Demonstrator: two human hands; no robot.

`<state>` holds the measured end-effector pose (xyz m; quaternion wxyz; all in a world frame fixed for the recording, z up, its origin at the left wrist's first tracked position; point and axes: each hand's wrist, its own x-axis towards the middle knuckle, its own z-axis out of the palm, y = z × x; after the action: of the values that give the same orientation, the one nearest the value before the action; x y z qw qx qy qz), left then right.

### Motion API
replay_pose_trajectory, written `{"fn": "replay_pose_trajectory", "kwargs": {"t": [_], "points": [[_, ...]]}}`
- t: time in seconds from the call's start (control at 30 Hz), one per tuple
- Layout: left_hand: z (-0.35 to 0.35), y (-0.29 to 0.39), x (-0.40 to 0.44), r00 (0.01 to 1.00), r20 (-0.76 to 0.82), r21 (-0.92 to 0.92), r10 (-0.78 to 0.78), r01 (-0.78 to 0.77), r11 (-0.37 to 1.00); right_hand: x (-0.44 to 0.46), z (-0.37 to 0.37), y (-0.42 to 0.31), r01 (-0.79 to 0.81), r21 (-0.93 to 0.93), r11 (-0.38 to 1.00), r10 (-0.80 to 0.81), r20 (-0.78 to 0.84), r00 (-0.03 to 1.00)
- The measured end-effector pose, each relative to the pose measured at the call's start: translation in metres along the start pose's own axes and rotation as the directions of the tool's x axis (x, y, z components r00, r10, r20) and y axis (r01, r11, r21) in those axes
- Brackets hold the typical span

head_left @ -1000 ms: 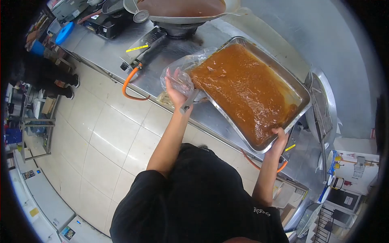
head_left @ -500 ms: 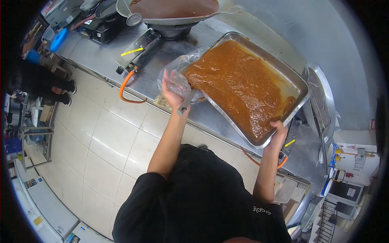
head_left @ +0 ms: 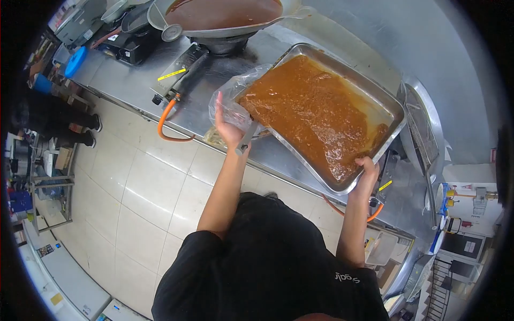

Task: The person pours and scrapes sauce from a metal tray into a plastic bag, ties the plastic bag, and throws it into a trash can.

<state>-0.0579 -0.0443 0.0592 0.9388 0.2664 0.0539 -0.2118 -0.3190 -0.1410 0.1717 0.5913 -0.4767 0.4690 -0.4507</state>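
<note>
A pale-tiled floor and a steel tabletop running along a grey wall make up this kitchen. Nearest is the wearer's black T-shirt, with light lettering near the right sleeve.

Both hands reach out over the tabletop's front edge. The right hand grasps the near right corner of a rectangular stainless-steel tray, its thumb hooked over the rim. The left hand is turned palm up, fingers extended against a clear plastic bag beside the tray's left end; whether it closes on the bag cannot be told. A flat metal handle lies across the base of that palm.

The tray, tilted down toward the bag, holds glossy orange-brown sauce, spread up to its left end by the bag; part of the metal shows through a thin film at the right.

Beyond the left hand, an orange hose curves from a gas burner, which carries a wide wok of darker reddish-brown liquid. To the right of the tray, a wire-mesh skimmer rests in a large metal pan. Farther left lie a black portable stove and a blue lid; past them, a person in dark trousers stands near a shelf.
</note>
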Motion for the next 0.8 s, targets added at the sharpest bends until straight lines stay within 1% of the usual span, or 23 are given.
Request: {"fn": "replay_pose_trajectory", "kwargs": {"t": [0.1, 0.13, 0.23, 0.33, 0.43, 0.53, 0.63, 0.73, 0.8], "points": [[0.002, 0.001, -0.003, 1.000, -0.018, 0.067, 0.019, -0.018, 0.998, -0.004, 0.005, -0.003, 0.018, -0.022, 1.000, -0.019, -0.030, 0.999], [0.003, 0.001, -0.004, 0.999, -0.029, 0.089, 0.029, -0.026, 0.996, -0.003, 0.005, -0.003, 0.016, -0.001, 1.000, -0.016, -0.027, 1.000], [0.001, 0.001, -0.003, 1.000, 0.002, 0.080, 0.003, -0.003, 0.997, 0.000, 0.006, -0.004, 0.018, 0.037, 0.999, -0.017, -0.014, 1.000], [0.015, 0.005, -0.013, 0.999, -0.038, -0.014, -0.017, 0.017, 1.000, 0.002, 0.007, -0.003, 0.028, 0.033, 0.999, -0.028, -0.006, 1.000], [0.001, 0.001, -0.002, 1.000, 0.003, 0.082, -0.011, 0.011, 0.997, 0.007, 0.010, -0.001, 0.024, 0.019, 1.000, -0.023, -0.006, 1.000], [0.008, 0.001, -0.008, 1.000, -0.031, 0.057, 0.000, 0.002, 0.998, 0.011, 0.010, -0.003, -0.003, 0.020, 1.000, 0.003, -0.002, 1.000], [0.003, -0.004, 0.001, 1.000, 0.012, -0.071, -0.021, 0.022, 0.997, 0.013, 0.017, -0.006, -0.020, 0.060, 0.998, 0.019, 0.016, 1.000], [0.006, -0.004, -0.002, 1.000, -0.020, -0.050, -0.017, 0.016, 0.999, 0.017, 0.016, -0.007, -0.034, 0.087, 0.996, 0.029, 0.055, 0.998], [0.002, -0.004, 0.001, 0.999, -0.020, -0.070, -0.026, 0.025, 0.997, 0.020, 0.016, -0.008, -0.041, 0.095, 0.995, 0.034, 0.074, 0.997]]}}
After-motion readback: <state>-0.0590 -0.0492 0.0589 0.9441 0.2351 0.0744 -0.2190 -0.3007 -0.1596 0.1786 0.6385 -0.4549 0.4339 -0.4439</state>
